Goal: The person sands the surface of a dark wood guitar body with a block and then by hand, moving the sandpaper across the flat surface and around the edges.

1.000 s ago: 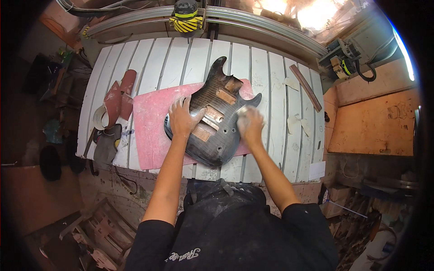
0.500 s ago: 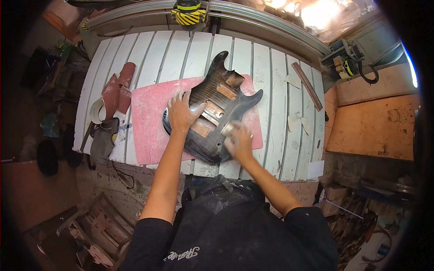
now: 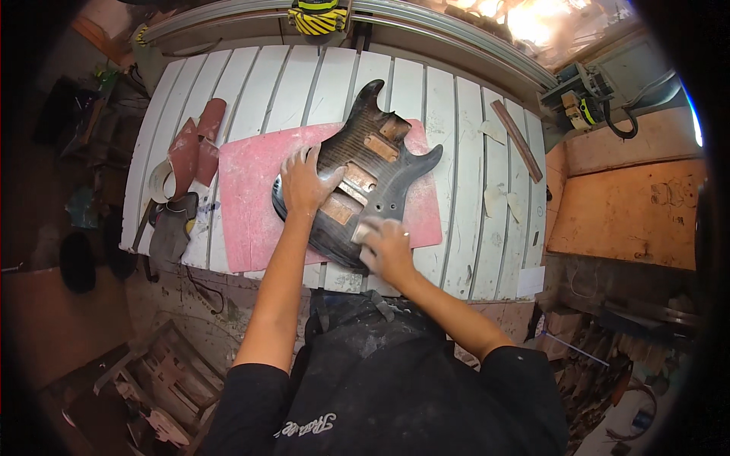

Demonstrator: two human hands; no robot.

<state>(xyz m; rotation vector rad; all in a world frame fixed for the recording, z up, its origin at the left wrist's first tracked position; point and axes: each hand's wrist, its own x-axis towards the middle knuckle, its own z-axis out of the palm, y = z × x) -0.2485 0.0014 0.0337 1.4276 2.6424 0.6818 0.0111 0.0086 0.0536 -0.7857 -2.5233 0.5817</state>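
A dark, wood-grained electric guitar body (image 3: 346, 156) lies face up, its horns pointing away from me and bare-wood cavities cut through its top. My left hand (image 3: 306, 182) rests on its left side, fingers spread and thumb near the middle cavity; nothing is held in it. Low on the body's right side, my right hand (image 3: 388, 249) is closed around a small pale sanding block (image 3: 363, 230), pressed to the surface. The fingers partly cover the block, and motion blurs them a little. Beneath the guitar body is a dusty pink mat (image 3: 247, 197).
Reddish sandpaper (image 3: 185, 148) lies curled on the left of the white slatted table (image 3: 274, 83), above a dark grey cloth-like item (image 3: 169, 239). A brown strip (image 3: 517, 142) and pale scraps (image 3: 496, 201) lie to the right. A metal rail (image 3: 426, 19) spans the far side.
My right hand has slid with the sanding block toward me and left along the guitar body, uncovering two small holes. My left hand stays put.
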